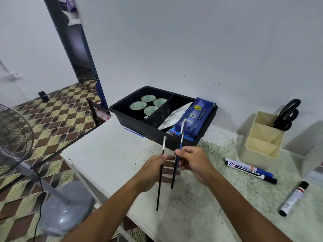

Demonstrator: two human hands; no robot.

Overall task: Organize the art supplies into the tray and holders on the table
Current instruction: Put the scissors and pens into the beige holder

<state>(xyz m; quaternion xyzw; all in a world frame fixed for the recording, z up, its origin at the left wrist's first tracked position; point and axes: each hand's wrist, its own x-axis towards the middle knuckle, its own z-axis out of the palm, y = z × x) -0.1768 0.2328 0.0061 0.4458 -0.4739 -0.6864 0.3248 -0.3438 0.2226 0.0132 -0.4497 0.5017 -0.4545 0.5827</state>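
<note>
My left hand (157,169) pinches a black-handled paintbrush (160,173) upright, bristles up. Beside it, my right hand (194,163) pinches a blue-handled paintbrush (176,161), also bristles up. Both hands hover over the table in front of the black tray (120,109). The tray's left compartment holds several round paint pots (138,105). Its right compartment holds a white palette (174,116) and a blue pencil case (194,117). A beige holder (262,135) at the right has black scissors (288,114) standing in its back slot.
Another blue brush (136,133) lies on the table against the tray's front wall. Two markers (251,170) lie by the holder, and a third marker (293,198) lies nearer the right edge. A standing fan (15,135) is on the floor at left.
</note>
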